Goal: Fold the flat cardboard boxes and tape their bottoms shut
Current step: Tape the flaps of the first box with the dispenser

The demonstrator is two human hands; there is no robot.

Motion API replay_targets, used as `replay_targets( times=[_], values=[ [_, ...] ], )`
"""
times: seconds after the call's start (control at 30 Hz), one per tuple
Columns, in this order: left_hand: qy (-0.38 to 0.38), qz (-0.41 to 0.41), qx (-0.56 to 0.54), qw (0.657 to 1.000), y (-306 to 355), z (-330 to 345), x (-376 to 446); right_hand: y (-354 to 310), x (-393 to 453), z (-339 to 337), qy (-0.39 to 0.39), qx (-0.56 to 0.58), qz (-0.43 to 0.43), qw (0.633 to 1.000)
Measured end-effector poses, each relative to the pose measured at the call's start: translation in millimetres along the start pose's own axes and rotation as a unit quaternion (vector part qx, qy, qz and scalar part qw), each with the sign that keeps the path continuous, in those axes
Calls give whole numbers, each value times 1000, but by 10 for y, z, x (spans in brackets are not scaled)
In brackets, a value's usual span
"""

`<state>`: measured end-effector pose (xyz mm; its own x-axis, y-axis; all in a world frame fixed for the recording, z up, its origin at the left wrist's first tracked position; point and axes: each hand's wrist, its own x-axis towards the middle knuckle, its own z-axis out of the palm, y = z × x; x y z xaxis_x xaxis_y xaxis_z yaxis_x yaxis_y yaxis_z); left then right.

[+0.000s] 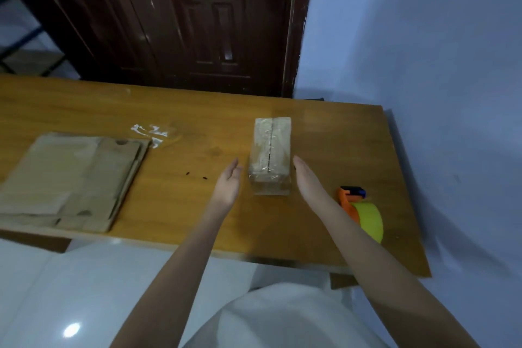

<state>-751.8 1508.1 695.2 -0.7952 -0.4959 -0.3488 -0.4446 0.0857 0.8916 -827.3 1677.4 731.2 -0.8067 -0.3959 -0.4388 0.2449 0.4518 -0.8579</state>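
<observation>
Between both open hands' grip (267, 178) stands the taped box (270, 154).

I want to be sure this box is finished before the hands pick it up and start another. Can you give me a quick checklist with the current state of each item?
1. Tape across the seam of the folded box: ok, clear tape covers it.
2. Tape pressed flat at the near end: cannot tell, too blurred.
3. Left hand free: ok, open beside the box, not touching.
4. Right hand free: ok, open on the other side.
5. Tape dispenser clear of the box: ok, set apart on the table.
6. Flat boxes left: ok, stacked at the left.
</observation>
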Motion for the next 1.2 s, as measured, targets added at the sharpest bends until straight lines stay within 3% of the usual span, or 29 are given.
replay_targets(
  times=[0.17, 0.27, 0.47, 0.63, 0.9, 1.2],
  values=[
    [-21, -3, -121, 992, -58, 162, -132, 87, -12, 166, -29, 94, 33, 995],
    [-28, 25, -161, 986, -66, 117, -197, 217, -14, 81, -8, 157, 17, 987],
    [-22, 38, -79, 996, -312, 22, -166, 515, -141, -142, 58, 11, -91, 994],
    [-20, 85, 0, 996, -309, 43, -169, 618, -148, -162, 61, -25, -109, 992],
    [-58, 111, 8, 992, -291, 17, -145, 684, -153, -141, 105, -36, -123, 986],
    [-45, 94, -9, 995, -252, 33, -109, 718, -168, -77, 120, -11, -125, 985]
  ],
)
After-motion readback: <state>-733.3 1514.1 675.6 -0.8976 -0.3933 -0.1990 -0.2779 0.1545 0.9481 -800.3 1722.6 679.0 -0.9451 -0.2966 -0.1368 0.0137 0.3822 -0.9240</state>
